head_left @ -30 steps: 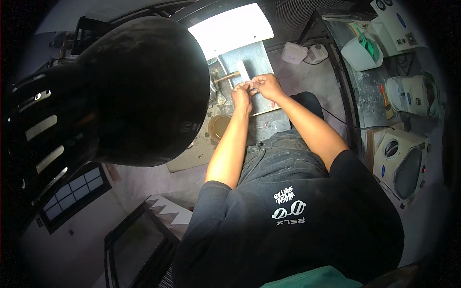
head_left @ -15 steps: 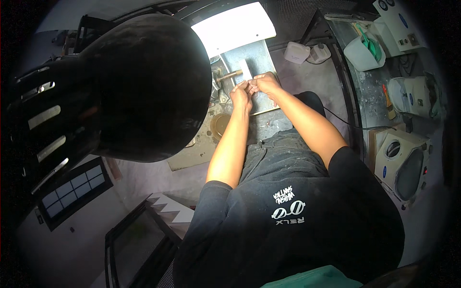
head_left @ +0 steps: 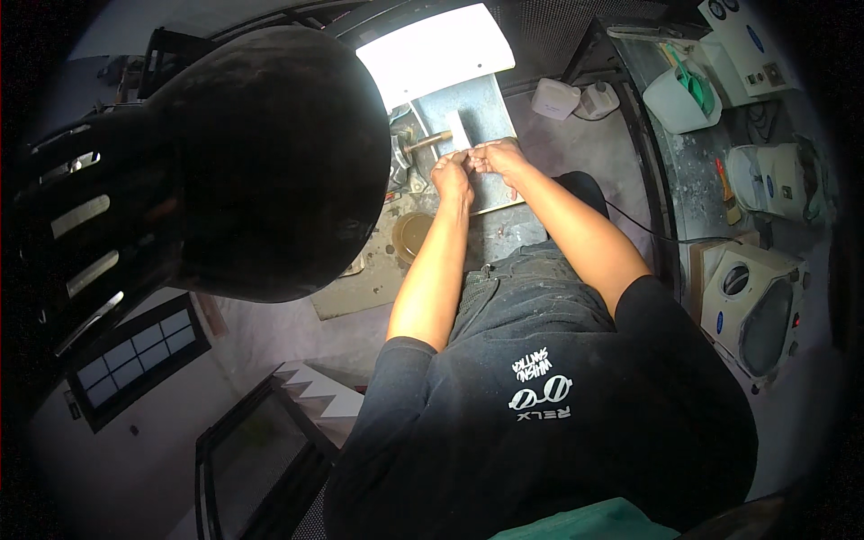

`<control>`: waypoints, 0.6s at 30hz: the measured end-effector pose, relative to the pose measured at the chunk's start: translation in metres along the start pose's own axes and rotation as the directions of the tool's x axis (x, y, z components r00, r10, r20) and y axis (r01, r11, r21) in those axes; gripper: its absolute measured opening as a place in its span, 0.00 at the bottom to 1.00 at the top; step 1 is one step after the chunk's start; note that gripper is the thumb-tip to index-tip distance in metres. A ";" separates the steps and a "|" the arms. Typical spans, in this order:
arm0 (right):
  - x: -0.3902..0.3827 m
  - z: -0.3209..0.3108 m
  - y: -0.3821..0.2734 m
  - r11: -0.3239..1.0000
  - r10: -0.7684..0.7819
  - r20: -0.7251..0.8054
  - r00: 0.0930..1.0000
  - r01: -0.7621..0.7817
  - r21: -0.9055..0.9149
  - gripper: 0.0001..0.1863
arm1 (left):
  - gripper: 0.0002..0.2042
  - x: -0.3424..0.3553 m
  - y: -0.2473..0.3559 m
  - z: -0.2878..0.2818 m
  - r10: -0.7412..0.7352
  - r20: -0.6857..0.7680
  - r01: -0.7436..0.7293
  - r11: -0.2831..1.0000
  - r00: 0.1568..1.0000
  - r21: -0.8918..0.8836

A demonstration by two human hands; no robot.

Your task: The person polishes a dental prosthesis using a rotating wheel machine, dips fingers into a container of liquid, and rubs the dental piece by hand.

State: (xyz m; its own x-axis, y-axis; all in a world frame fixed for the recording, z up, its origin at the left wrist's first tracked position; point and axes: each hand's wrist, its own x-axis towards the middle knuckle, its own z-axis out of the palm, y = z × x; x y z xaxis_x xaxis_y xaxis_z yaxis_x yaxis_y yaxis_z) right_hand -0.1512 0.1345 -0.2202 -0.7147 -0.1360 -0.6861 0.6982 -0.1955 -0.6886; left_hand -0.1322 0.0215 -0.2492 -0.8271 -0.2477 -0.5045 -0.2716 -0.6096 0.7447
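Both of my hands meet at the near end of a narrow white wheel (head_left: 458, 130), which sits on a brass-coloured spindle (head_left: 430, 142). My left hand (head_left: 453, 175) has its fingers pinched together just below the wheel. From the right, my right hand (head_left: 500, 160) pinches at the same spot, its fingertips against the left ones. Whatever small thing lies between the fingers is too tiny and covered to name. Beneath the hands is a grey metal tray (head_left: 491, 101) with raised pale edges. Whether the fingers touch the wheel cannot be made out.
A large black lamp shade (head_left: 288, 162) fills the left side, close to my left arm. Above the tray slopes a bright white panel (head_left: 436, 56). A brown round bowl (head_left: 411, 234) stands left of my forearm. White jugs (head_left: 555, 99) and a bench with machines (head_left: 751, 306) are on the right.
The view has shifted very slightly, and the lamp shade appears a little farther left. My hands stay pinched together beside the wheel.
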 end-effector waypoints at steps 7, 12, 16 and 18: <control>0.006 0.006 0.003 0.996 -0.084 0.007 0.996 0.084 -0.029 0.03 | 0.02 0.002 0.002 -0.003 -0.018 -0.040 0.018 1.000 0.999 -0.020; 0.000 0.012 -0.002 0.994 -0.087 -0.003 0.996 0.087 -0.059 0.02 | 0.03 0.002 0.005 -0.008 -0.042 -0.037 0.040 0.997 0.998 -0.065; 0.002 0.008 0.001 0.996 -0.046 0.033 0.998 0.044 0.075 0.03 | 0.02 0.005 0.003 -0.006 -0.041 -0.045 0.039 0.999 0.998 -0.033; 0.001 0.010 -0.001 0.995 -0.028 0.036 0.999 0.024 0.094 0.03 | 0.02 0.009 0.001 -0.010 0.013 -0.069 -0.007 0.997 0.998 0.077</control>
State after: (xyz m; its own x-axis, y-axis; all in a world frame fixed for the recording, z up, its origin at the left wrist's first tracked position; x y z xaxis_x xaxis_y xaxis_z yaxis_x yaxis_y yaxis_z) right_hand -0.1526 0.1249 -0.2180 -0.7349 -0.1657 -0.6576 0.6737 -0.2890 -0.6801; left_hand -0.1357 0.0113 -0.2571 -0.7945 -0.3069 -0.5240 -0.3025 -0.5482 0.7797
